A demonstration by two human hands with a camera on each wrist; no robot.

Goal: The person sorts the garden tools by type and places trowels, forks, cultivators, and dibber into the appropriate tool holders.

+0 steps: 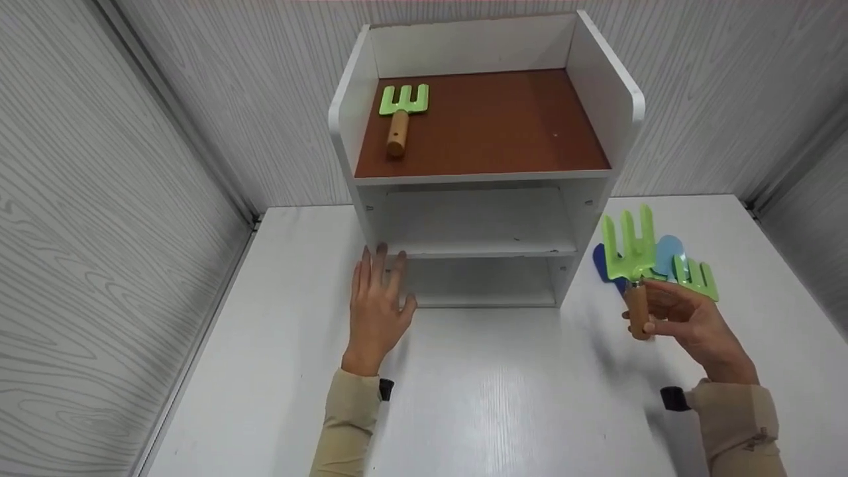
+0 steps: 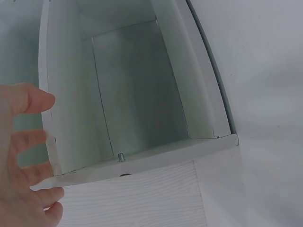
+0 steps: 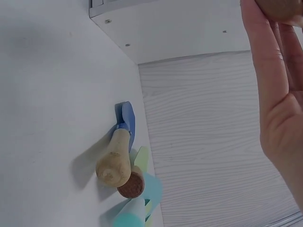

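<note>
My right hand pinches the wooden handle of a green garden hand fork, its tines pointing up, above the tabletop to the right of the shelf. In the right wrist view only the handle's end shows, at the fingertips. My left hand is spread with fingers straight, its fingertips at the left front edge of the white shelf unit. A second green hand fork with a wooden handle lies on the brown top surface, toward its left side.
Right of the shelf lie a dark blue tool, a light blue tool and another green fork, bunched together. Two lower white compartments face the front. Wood-grain panels stand around the white table.
</note>
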